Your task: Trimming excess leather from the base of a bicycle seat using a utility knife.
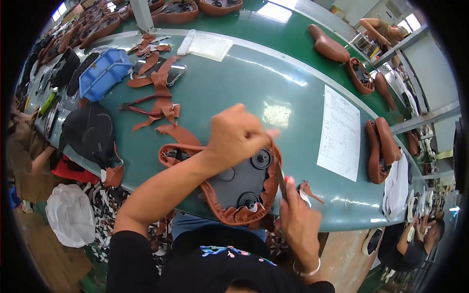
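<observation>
Head: saddle (239,183) upside-down btwn hands; left fingers (259,134) pinch cover edge.

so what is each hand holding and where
Left hand grips the upturned brown leather bicycle saddle at its folded cover edge; right hand holds a thin tool, kind unclear.

Bright daylight pours in from windows (408,22) at the top corners. White glare patches shine on the green table (273,83). Straight edges bend and darken toward the round rim.

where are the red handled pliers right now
In the head view the red-handled pliers lie on the green table, left of centre, among brown leather scraps, just right of the blue bin.
</observation>
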Demonstrator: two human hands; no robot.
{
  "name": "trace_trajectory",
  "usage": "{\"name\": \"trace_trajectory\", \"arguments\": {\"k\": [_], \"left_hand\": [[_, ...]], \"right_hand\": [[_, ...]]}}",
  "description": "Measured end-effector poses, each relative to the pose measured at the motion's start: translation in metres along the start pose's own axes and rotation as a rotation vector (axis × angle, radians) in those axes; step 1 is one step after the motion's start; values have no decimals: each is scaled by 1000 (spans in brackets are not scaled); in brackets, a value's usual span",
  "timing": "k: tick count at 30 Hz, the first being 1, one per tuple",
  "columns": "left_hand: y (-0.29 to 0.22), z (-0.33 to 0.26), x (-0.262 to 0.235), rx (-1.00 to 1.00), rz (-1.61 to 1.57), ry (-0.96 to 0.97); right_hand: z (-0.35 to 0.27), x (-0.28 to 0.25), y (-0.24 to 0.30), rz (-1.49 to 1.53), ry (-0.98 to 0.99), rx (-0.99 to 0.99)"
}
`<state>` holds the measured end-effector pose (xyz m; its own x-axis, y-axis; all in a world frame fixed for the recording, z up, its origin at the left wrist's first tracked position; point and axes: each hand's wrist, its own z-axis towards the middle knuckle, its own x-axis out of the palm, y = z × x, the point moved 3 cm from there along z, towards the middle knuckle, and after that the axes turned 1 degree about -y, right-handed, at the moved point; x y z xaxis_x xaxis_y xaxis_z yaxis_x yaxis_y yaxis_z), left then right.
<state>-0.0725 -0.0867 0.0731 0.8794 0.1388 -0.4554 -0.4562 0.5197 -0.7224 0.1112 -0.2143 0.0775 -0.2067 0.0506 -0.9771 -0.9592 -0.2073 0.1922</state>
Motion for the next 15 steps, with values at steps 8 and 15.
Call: {"name": "trace_trajectory", "arguments": {"k": [8, 15], "left_hand": [[8, -62, -26, -816, -934, 164], [-26, -50, -108, 35, -739, 291]], "right_hand": [[61, -30, -38, -167, 314, -93], [46, -43, -26, -222, 262, -490]]}}
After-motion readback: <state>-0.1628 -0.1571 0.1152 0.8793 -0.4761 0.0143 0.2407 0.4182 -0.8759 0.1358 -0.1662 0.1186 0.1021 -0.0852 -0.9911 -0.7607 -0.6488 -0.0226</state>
